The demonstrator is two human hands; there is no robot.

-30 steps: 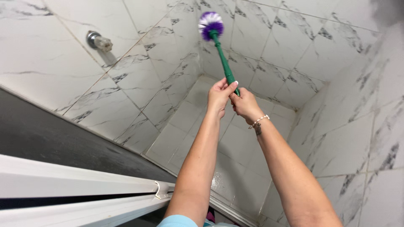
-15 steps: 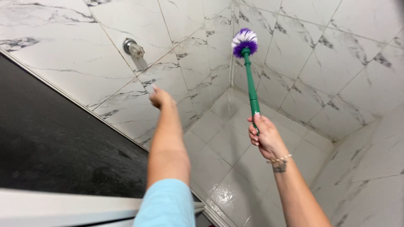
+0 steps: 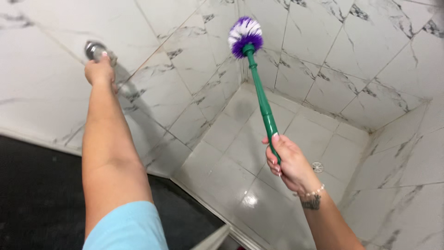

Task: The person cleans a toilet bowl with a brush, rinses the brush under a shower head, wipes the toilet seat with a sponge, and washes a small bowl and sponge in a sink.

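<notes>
White marble-look tiles line the shower walls (image 3: 370, 51) and the floor (image 3: 240, 139), which looks wet and glossy at the lower middle of the frame, with a small round drain (image 3: 317, 166) toward the right. The person's right hand (image 3: 286, 162) is wrapped tight around the lower end of a green-handled brush (image 3: 259, 92), its purple and white bristle head raised at the upper middle, close to the corner where two walls meet; I cannot tell whether the bristles touch the tile. At the upper left, the left hand (image 3: 99, 69) is stretched out with its fingers curled onto the metal wall valve (image 3: 92, 48). No water can be seen running. I see no suds on the walls, so I judge the scrubbing paused while the valve is handled.
</notes>
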